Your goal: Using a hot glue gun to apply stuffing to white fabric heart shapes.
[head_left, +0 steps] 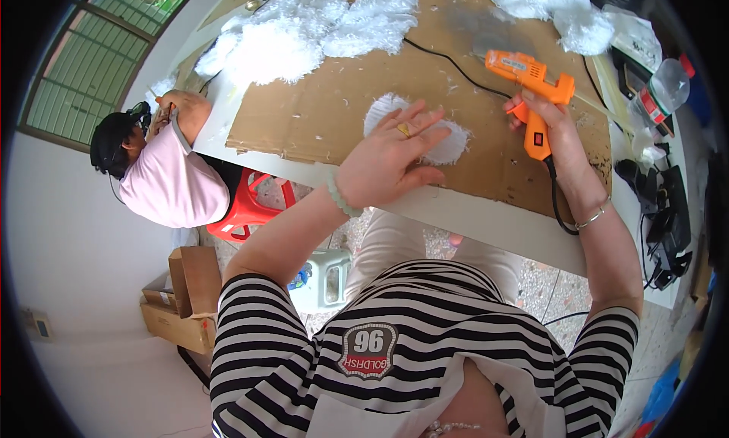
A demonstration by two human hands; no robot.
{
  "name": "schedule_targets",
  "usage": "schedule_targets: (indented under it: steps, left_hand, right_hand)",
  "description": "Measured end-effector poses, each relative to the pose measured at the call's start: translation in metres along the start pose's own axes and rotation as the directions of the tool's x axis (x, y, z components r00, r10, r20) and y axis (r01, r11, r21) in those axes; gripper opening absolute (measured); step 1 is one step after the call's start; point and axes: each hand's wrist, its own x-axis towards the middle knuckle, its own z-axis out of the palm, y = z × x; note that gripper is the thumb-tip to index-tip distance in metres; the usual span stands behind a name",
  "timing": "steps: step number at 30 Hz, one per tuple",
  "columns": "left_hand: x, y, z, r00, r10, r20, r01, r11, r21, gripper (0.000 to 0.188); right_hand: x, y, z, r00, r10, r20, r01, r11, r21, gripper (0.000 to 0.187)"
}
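Evidently, right hand (553, 117) is gripping orange glue gun (525, 69) by handle (537, 126), likely for control; wide-spread left hand (389, 151) is covering white fabric (452, 145), perhaps steadying it.

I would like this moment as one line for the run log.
left hand: spread over white fabric | right hand: holding orange glue gun | cardboard: under fabric

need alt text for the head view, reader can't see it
A right hand holds an orange glue gun; the left hand lies spread over frayed white fabric on brown cardboard. A co-worker in pink sits at left.
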Motion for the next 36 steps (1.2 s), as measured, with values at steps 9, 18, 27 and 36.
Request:
schedule_targets:
  steps: [9,18,27,36]
  left_hand:
    - [0.027,0.001,-0.011,0.999,0.013,0.049,-0.009,0.997,-0.073,0.045]
    - [0.082,-0.05,-0.041,0.91,-0.278,-0.309,0.13,0.896,-0.424,0.018]
    - [0.161,-0.076,0.035,0.953,-0.186,-0.239,0.107,0.945,-0.311,0.027]
    - [0.205,-0.083,0.06,0.92,-0.392,0.022,0.378,0.9,0.218,0.059]
  right_hand:
    - [-0.01,-0.014,0.001,0.992,-0.063,-0.112,0.072,0.994,0.085,0.021]
    - [-0.015,-0.051,-0.025,0.909,-0.326,-0.261,0.357,0.93,0.084,0.024]
    - [-0.029,-0.025,-0.04,0.919,-0.186,-0.348,0.224,0.972,0.072,0.021]
    - [-0.031,-0.012,-0.04,0.965,-0.044,-0.257,0.067,0.995,0.079,0.025]
